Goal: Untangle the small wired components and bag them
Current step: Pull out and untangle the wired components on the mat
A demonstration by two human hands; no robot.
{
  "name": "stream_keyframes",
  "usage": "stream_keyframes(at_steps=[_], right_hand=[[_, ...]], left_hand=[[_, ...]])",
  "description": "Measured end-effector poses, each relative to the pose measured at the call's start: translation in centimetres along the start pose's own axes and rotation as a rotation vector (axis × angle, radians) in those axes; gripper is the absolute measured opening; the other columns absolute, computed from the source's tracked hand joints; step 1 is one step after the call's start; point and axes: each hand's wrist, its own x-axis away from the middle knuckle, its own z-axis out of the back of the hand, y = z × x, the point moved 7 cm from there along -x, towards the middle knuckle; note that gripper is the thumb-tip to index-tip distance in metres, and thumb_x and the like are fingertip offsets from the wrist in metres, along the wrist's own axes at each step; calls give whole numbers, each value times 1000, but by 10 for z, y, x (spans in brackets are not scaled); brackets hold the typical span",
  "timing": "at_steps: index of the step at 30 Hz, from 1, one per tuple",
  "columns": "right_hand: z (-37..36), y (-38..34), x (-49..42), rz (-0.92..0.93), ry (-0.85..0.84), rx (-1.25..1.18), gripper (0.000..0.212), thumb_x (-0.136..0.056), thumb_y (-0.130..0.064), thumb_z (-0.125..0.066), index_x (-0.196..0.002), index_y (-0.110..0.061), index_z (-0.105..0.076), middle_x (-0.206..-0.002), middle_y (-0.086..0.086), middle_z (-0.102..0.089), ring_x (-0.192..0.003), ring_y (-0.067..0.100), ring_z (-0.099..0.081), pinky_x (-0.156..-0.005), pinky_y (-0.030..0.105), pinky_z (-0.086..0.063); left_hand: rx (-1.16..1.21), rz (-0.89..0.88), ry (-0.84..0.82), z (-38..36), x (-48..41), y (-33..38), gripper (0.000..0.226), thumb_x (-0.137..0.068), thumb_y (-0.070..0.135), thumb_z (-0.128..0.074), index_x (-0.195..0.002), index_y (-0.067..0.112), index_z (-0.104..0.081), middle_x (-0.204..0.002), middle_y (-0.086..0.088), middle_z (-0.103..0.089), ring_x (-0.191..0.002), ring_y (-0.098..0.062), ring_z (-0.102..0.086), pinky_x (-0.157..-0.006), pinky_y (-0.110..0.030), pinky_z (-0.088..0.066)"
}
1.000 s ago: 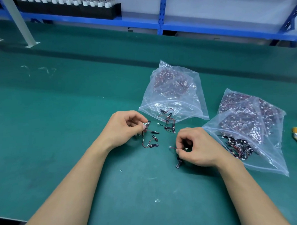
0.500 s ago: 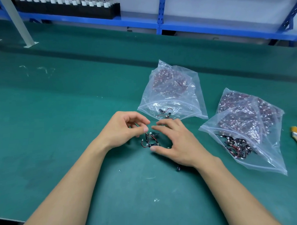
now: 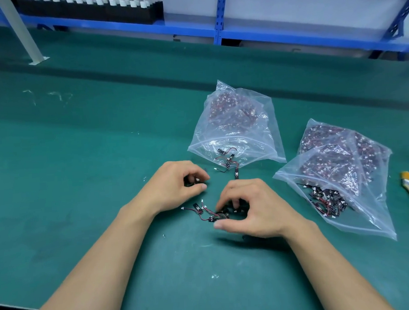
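While the tangle of wired components point(image 3: 209, 214) sits mid-mat under the right hand point(image 3: 253, 211), whose curled fingers and thumb close round the clump, the left hand point(image 3: 177, 189) at its 10 o'clock pinches a single piece, so I'd say we're mid-untangling, with this lot not bagged yet. Next move probably wants a gentle tease-apart, no yanking thin wires, then a drop into the open bag point(image 3: 235, 130) at 12 o'clock. Over at 3 o'clock more stuffed bags point(image 3: 340, 172) lie on the green mat point(image 3: 82, 160), blue shelving point(image 3: 193, 30) behind.

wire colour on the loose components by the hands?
Red and black on the loose components, white plug ends. Head view.
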Motion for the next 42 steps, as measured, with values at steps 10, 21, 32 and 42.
stream_keyframes(at_steps=[10, 21, 32, 42], right_hand=[[5, 25, -5, -137, 116, 43, 32, -81, -43, -80, -108, -27, -75, -105, -15, -60, -81, 3, -52, -80, 29, -49], [-3, 10, -1, -55, -19, 56, 17, -76, -44, -79, -82, -28, -76, -83, -11, -62, -68, 8, -52, -68, 23, -43], [5, 18, -5, -112, 190, 23, 4, -82, -27, -77, -80, -24, -76, -81, -15, -59, -67, -5, -52, -65, 15, -34], [6, 30, -5, -178, 278, 29, 4, -84, -30, -77, -84, -28, -74, -86, -16, -59, -64, -3, -50, -64, 26, -35]], left_hand=[[125, 44, -43, 8, 4, 2, 32, -77, 7, -82, -79, 38, -75, -72, 18, -73, -63, -2, -65, -66, -14, -51], [293, 88, 186, 28, 3, -9, 24, -81, 6, -81, -83, 30, -76, -80, 10, -76, -73, -14, -72, -74, -23, -57], [463, 88, 246, 31, 1, -9, 20, -82, 4, -79, -84, 23, -75, -81, 3, -78, -75, -15, -74, -77, -22, -57], [297, 1, 111, 12, -1, 3, 19, -90, 14, -73, -100, 29, -77, -98, 19, -76, -86, -4, -69, -83, -15, -51]])
